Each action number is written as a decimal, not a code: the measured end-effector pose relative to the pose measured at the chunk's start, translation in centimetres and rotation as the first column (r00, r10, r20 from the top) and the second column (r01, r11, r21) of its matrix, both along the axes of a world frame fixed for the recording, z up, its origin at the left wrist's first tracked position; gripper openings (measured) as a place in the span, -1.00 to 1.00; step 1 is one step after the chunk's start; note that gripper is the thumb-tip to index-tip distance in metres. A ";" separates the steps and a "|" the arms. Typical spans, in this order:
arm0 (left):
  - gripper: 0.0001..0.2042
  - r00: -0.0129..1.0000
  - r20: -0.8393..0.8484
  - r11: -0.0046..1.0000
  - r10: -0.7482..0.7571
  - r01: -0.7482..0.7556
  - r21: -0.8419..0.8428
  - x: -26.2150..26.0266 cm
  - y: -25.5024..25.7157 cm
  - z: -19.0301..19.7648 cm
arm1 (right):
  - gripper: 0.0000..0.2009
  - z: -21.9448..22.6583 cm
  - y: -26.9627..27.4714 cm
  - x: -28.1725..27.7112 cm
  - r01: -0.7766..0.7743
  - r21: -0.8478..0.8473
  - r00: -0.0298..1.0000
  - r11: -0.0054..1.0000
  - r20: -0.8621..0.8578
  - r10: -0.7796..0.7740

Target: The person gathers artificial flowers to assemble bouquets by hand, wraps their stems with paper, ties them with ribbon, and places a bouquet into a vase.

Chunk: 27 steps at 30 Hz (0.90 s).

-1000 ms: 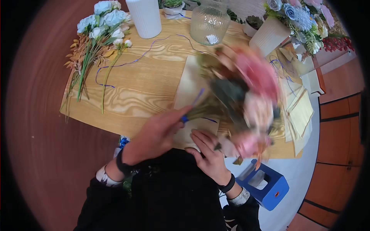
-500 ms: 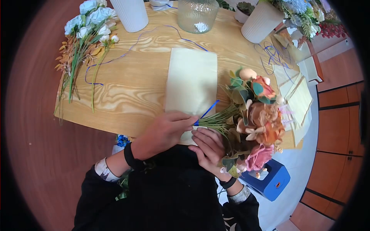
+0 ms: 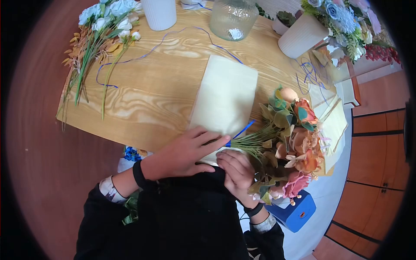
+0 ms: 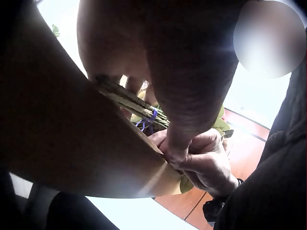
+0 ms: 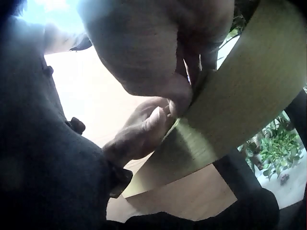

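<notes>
A bouquet of artificial flowers (image 3: 305, 147), orange, peach and pink, lies with its green stems (image 3: 253, 136) across cream wrapping paper (image 3: 227, 89). Blue ribbon (image 3: 228, 143) binds the stems; it shows again as a purple-blue tie (image 4: 153, 115) in the left wrist view. My left hand (image 3: 186, 151) reaches over the stem ends, fingers extended, thumb apart at the paper's near edge. Close beside it my right hand (image 3: 237, 171) pinches that edge with curled fingers below the bouquet. In the right wrist view the paper sheet (image 5: 235, 110) curves up from the right thumb.
Blue and white flowers (image 3: 102, 34) lie at the back left. White ribbed vases (image 3: 159, 15), a glass vase (image 3: 234, 19) and potted succulents stand along the far side. Loose blue ribbon (image 3: 162, 41) crosses the table. Spare paper sheets (image 3: 333, 125) lie right; a blue box (image 3: 297, 212) sits below.
The bouquet, blurred in motion at first, has come to rest on the paper. My left hand has let go of the bound stems and spread its fingers; the right fingers have curled in.
</notes>
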<state>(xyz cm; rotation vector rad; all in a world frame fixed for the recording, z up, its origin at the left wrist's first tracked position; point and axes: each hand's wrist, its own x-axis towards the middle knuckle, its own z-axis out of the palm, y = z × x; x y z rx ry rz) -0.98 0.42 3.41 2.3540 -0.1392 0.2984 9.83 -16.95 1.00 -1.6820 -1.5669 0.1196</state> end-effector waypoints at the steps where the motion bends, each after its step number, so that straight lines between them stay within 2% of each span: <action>1: -0.28 1.000 0.007 1.000 -0.009 0.009 0.022 0.0 0.0 -0.1 | -0.74 0.0 0.0 0.1 0.029 0.008 1.000 1.000 0.001 -0.029; 6: -0.29 1.000 0.024 0.999 -0.009 0.008 0.039 -0.1 -0.3 -0.5 | -0.77 0.6 0.5 -0.8 0.095 0.028 0.995 0.995 -0.020 -0.094; 8: -0.41 0.999 0.040 0.989 -0.010 0.004 0.147 0.0 -0.1 -0.7 | -0.81 1.0 0.8 -1.1 0.120 0.123 0.992 0.985 0.024 -0.124; 9: -0.41 0.999 0.037 0.990 -0.008 0.003 0.144 0.0 -0.1 -1.0 | -0.81 1.3 1.0 -1.0 0.120 0.119 0.992 0.986 0.023 -0.123; 11: -0.44 0.996 0.084 0.984 0.016 -0.030 0.173 -0.1 -0.1 -1.5 | -0.86 1.9 1.3 -0.8 0.270 0.175 0.927 0.947 0.218 -0.304; 13: -0.46 0.995 0.098 0.984 0.025 -0.042 0.171 -0.3 0.0 -1.6 | -0.90 2.5 1.5 -0.7 0.349 0.193 0.881 0.917 0.266 -0.391; 15: -0.48 0.993 0.114 0.984 0.032 -0.051 0.172 -0.2 0.1 -1.6 | -0.89 3.3 1.7 -0.5 0.369 0.061 0.883 0.928 0.289 -0.370; 19: -0.55 0.973 0.195 0.984 0.119 -0.141 0.105 0.2 -0.2 -1.8 | -0.82 3.7 1.9 -0.2 0.322 0.002 0.908 0.947 0.284 -0.309; 22: -0.57 0.967 0.203 0.985 0.153 -0.165 0.045 0.4 -0.3 -1.5 | -0.65 4.6 2.2 -0.3 0.378 -0.123 0.884 0.917 0.341 -0.319; 24: -0.58 0.967 0.203 0.986 0.157 -0.166 0.031 0.3 -0.2 -1.5 | -0.66 5.2 2.2 -0.3 0.368 -0.149 0.886 0.918 0.355 -0.298; 26: -0.48 0.975 0.189 0.992 0.114 -0.121 0.025 0.2 0.0 -2.0 | -0.66 6.4 2.2 -0.3 0.356 -0.181 0.889 0.917 0.366 -0.273; 27: -0.48 0.976 0.184 0.992 0.116 -0.122 0.022 0.1 0.1 -2.1 | -0.68 7.3 2.3 -0.2 0.347 -0.270 0.898 0.898 0.372 -0.235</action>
